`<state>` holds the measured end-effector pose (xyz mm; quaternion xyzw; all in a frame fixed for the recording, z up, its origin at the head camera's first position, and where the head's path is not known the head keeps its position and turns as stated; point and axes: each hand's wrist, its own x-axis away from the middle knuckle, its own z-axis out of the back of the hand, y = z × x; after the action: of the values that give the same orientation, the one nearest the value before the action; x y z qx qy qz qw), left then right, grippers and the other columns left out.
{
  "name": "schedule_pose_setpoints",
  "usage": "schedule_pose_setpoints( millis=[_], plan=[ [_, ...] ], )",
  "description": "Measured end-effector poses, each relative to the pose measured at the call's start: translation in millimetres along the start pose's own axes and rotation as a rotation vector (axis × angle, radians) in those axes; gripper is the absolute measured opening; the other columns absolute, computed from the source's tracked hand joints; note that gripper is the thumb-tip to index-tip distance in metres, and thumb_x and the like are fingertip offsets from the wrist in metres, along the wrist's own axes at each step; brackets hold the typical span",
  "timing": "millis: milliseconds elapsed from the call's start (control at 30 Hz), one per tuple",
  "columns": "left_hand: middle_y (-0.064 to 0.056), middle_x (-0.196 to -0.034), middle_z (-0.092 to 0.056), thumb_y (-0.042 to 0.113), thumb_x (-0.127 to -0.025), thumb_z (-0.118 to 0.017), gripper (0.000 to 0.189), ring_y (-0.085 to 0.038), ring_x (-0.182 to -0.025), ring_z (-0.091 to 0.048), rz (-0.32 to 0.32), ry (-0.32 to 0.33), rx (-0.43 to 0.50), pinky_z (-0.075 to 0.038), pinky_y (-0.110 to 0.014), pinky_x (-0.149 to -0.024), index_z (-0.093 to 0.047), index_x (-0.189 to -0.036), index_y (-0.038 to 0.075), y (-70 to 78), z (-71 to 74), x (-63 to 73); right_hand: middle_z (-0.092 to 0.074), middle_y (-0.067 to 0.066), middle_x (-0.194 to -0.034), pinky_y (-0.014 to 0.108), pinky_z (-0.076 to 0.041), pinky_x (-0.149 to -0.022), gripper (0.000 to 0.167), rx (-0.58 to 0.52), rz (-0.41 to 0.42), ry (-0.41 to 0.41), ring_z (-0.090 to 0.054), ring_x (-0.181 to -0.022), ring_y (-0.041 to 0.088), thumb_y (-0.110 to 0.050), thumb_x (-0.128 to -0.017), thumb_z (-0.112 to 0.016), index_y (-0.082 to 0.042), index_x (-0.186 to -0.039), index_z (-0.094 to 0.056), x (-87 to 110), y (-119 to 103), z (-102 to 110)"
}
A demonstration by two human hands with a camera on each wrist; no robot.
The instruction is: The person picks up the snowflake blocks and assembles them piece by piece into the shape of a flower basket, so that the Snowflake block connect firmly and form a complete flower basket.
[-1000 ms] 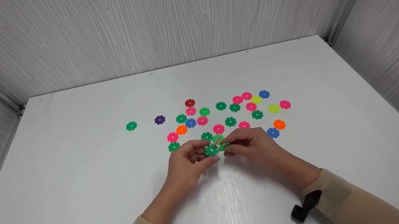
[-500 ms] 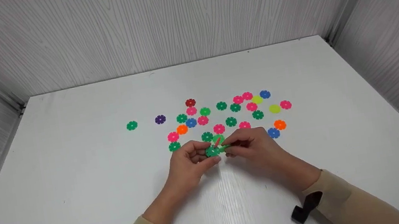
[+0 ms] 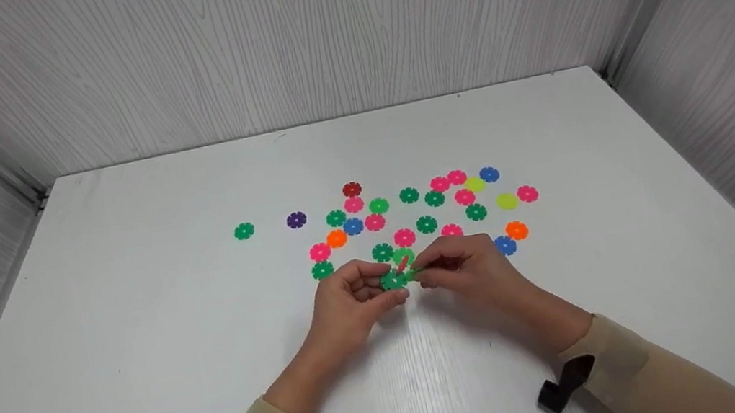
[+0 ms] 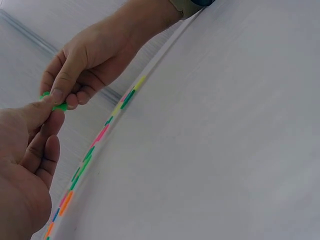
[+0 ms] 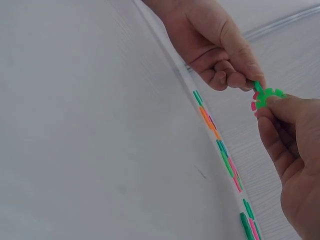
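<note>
My left hand pinches a green notched snowflake disc between thumb and fingers, its face turned up in the head view. Opposite it, my right hand pinches a lighter green notched disc, seen nearly edge-on from the head. A pink-red disc sticks up at a slant where the two green ones meet; behind the lighter green disc its pink rim shows in the right wrist view. The three sit close together above the table, and fingertips hide parts of them.
Loose notched discs lie flat on the white table beyond the hands: a purple disc, a dark red disc, an orange disc, a blue disc and many more. Grained panels wall the back and sides.
The left hand's green disc has tilted flatter and come up against the right hand's lighter green disc, closing the small gap. The pink-red piece leans a little more upright.
</note>
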<state>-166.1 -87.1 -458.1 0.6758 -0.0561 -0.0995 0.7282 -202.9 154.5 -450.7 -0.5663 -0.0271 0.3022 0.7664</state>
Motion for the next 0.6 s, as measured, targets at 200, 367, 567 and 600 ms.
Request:
schedule_pose_setpoints(
  millis=[200,367,567,600],
  plan=[
    [-0.009,-0.105,-0.078,0.014,-0.089,-0.088,0.037,-0.024,-0.097,-0.077,-0.025,-0.025,0.034,-0.062,-0.031,-0.088,-0.070,-0.120,0.005,-1.7,1.4,-2.4,-0.080,0.000,-0.103,0.032,-0.064,-0.082,0.020,-0.020,-0.011,0.011,-0.076,-0.094,0.023,-0.007,-0.095,-0.081,-0.003,-0.114,-0.081,-0.6,1.0,1.4],
    [-0.012,-0.107,-0.078,0.010,-0.091,-0.086,0.038,-0.027,-0.100,-0.078,-0.042,-0.071,0.085,-0.060,-0.034,-0.093,-0.069,-0.123,0.002,-4.3,4.4,-2.7,-0.080,-0.002,-0.106,0.030,-0.063,-0.083,0.021,0.008,-0.054,0.032,-0.074,-0.099,0.021,-0.010,-0.096,-0.079,-0.005,-0.117,-0.081,-0.6,1.8,2.4],
    [-0.010,-0.106,-0.079,0.012,-0.090,-0.087,0.035,-0.027,-0.098,-0.079,-0.004,-0.079,0.093,-0.060,-0.034,-0.093,-0.072,-0.121,0.005,-3.2,3.5,-0.8,-0.081,-0.004,-0.103,0.032,-0.063,-0.084,0.018,-0.004,-0.094,0.036,-0.075,-0.098,0.021,-0.011,-0.096,-0.080,-0.009,-0.113,-0.083,0.5,-0.6,1.5],
    [-0.010,-0.106,-0.079,0.012,-0.090,-0.086,0.034,-0.027,-0.098,-0.079,0.000,-0.078,0.096,-0.060,-0.034,-0.093,-0.073,-0.120,0.005,-2.6,3.3,-0.4,-0.081,-0.003,-0.103,0.032,-0.063,-0.084,0.018,-0.006,-0.088,0.030,-0.075,-0.098,0.021,-0.010,-0.096,-0.080,-0.009,-0.113,-0.083,0.3,-0.8,1.1]
  ],
)
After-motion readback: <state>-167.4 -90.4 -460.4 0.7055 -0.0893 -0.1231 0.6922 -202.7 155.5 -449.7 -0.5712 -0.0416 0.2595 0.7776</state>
